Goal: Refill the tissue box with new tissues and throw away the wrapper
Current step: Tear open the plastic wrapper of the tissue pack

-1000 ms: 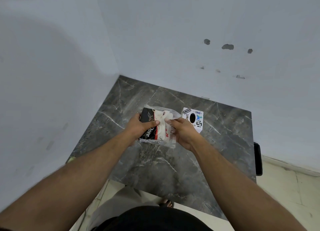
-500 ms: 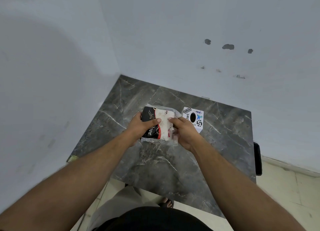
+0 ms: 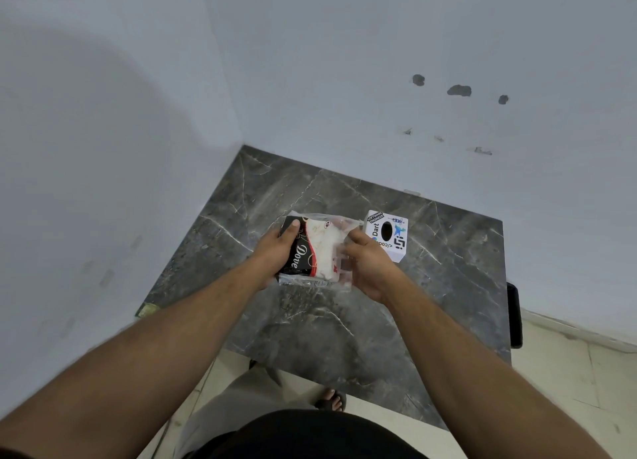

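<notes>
We see left hand (image 3: pixel 275 255) gripping black-and-white plastic-wrapped tissue pack (image 3: pixel 312 252) over dark grey marble table (image 3: pixel 344 324). Right hand (image 3: pixel 367 269) pinches clear wrapper edge. White cube tissue box (image 3: pixel 387 234) just beside.

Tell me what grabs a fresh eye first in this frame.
Both hands meet mid-table on a Dove tissue pack in clear wrapper: the left hand grips its dark end, the right hand pinches the plastic. Just right stands a white sticker-covered tissue box on the dark marble table.
</notes>
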